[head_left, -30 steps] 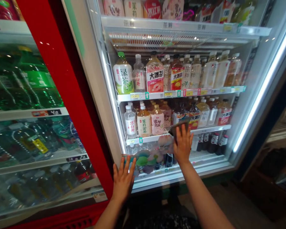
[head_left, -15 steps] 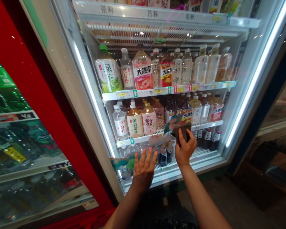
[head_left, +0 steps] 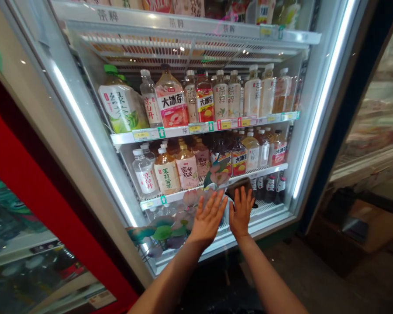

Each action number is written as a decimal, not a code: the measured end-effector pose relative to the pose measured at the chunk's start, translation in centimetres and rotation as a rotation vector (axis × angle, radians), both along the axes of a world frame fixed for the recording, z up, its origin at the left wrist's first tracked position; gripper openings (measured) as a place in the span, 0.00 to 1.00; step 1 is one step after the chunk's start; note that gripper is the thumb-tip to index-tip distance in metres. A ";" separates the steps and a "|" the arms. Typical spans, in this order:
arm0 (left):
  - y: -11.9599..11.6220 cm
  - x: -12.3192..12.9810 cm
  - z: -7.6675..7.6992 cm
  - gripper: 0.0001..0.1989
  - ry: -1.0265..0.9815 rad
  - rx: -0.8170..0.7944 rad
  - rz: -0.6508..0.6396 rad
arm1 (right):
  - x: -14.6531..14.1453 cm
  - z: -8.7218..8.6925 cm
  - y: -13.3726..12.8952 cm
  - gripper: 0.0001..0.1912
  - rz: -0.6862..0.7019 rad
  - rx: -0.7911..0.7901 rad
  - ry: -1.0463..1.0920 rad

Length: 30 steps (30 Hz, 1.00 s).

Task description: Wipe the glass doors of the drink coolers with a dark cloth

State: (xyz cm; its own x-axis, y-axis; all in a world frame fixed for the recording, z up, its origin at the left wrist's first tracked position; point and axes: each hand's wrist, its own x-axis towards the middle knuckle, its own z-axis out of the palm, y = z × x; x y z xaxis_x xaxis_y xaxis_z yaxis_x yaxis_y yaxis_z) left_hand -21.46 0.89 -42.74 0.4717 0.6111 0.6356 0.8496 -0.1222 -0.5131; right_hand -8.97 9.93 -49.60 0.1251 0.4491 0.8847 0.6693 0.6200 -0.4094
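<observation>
Flat against the cooler's glass, my left hand (head_left: 208, 218) has its fingers spread and holds nothing. It lies beside a flower decal (head_left: 183, 218) with pink petals and green leaves. My right hand (head_left: 240, 211) is just right of it, palm toward the glass with fingers extended. A dark brown cloth or pad (head_left: 236, 186) sits behind its fingertips, against the glass; how firmly it is pressed there cannot be told. Beyond the glass, bottles stand on shelves, among them a peach-labelled tea bottle (head_left: 171, 102) and a pink-labelled bottle (head_left: 187, 168).
A red-framed cooler (head_left: 49, 192) with more bottles stands at the left. Bright light strips run down both sides of the lit cooler. At the lower right is a cardboard box (head_left: 376, 222) on the floor, below blurred shelves.
The view has shifted right. My left hand has moved right, closer to my right hand. My right hand has gone from gripping the dark cloth to lying flat with fingers extended over it.
</observation>
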 end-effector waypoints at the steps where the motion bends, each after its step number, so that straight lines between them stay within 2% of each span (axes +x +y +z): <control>1: 0.3 0.2 -0.1 0.34 -0.002 -0.002 -0.003 | -0.1 0.0 0.0 0.39 0.027 0.000 -0.010; 4: 1.0 1.1 0.0 0.34 -0.008 -0.014 -0.019 | 1.1 1.4 0.8 0.40 0.126 0.024 -0.101; 7: 1.5 1.8 0.2 0.35 0.011 -0.036 -0.035 | 3.4 2.5 2.4 0.41 0.092 -0.071 -0.089; 10: 2.0 2.5 0.4 0.34 0.029 -0.050 -0.042 | 4.2 1.5 2.9 0.41 -0.034 -0.204 0.133; 12: 2.4 2.8 0.4 0.34 0.024 -0.051 -0.040 | 3.3 0.7 2.4 0.41 -0.052 -0.209 0.206; 14: 2.7 3.1 0.5 0.33 0.018 -0.046 -0.043 | 2.2 0.8 1.8 0.40 -0.004 -0.169 0.143; 16: 3.1 3.4 0.7 0.33 0.008 -0.040 -0.052 | 1.9 1.8 1.7 0.40 0.068 -0.134 0.040; 18: 3.3 3.5 1.1 0.33 -0.002 -0.043 -0.065 | 2.6 3.2 2.3 0.40 0.129 -0.120 -0.011; 20: 3.6 3.5 1.6 0.34 -0.003 -0.058 -0.081 | 3.9 3.7 3.2 0.42 0.152 -0.138 0.020; 23: 3.9 3.6 2.2 0.35 0.019 -0.082 -0.107 | 4.5 2.3 3.9 0.42 0.086 -0.206 0.227; 26: 4.3 3.8 2.2 0.36 0.030 -0.099 -0.116 | 3.1 0.6 3.3 0.39 0.013 -0.230 0.398; 28: 4.6 4.0 2.1 0.36 0.026 -0.116 -0.114 | 2.5 0.8 3.2 0.38 0.036 -0.190 0.341; 30: 4.8 4.1 1.9 0.37 0.014 -0.142 -0.108 | 3.1 1.9 3.8 0.37 0.094 -0.137 0.226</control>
State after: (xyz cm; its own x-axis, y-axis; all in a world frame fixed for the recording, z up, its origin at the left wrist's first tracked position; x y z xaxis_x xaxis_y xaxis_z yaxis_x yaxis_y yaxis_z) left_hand -17.37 5.70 -40.85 0.5476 0.6395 0.5396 0.8206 -0.2844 -0.4957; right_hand -5.91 13.76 -47.68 0.2644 0.5821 0.7690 0.4932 0.6036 -0.6265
